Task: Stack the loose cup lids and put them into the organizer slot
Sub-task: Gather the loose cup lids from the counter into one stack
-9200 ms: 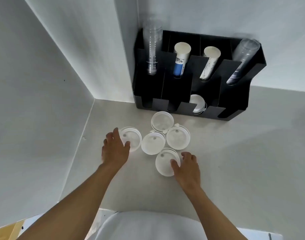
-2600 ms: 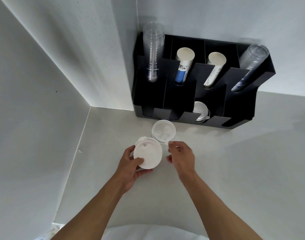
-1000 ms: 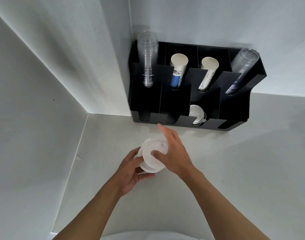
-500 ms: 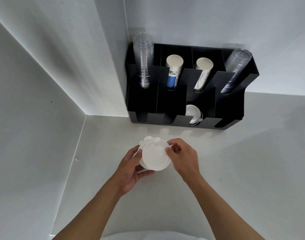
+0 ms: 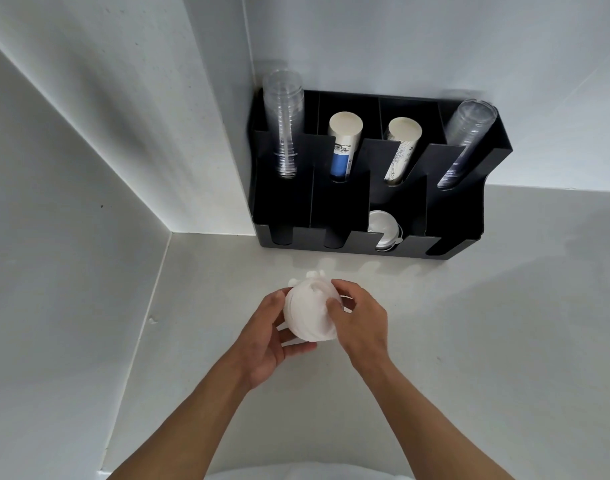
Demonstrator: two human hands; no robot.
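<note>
Lid stack [image 5: 310, 313] held above table [image 5: 469, 341], both hands curled round it: left hand [image 5: 267, 341] cupping underneath, right hand [image 5: 360, 322] gripping right rim. Beyond, black organizer [image 5: 341, 209] against wall: lids in front slot [image 5: 383, 230]; clear cups [image 5: 284, 123] and paper cups [image 5: 343, 143] behind. Print on cups unreadable.
</note>
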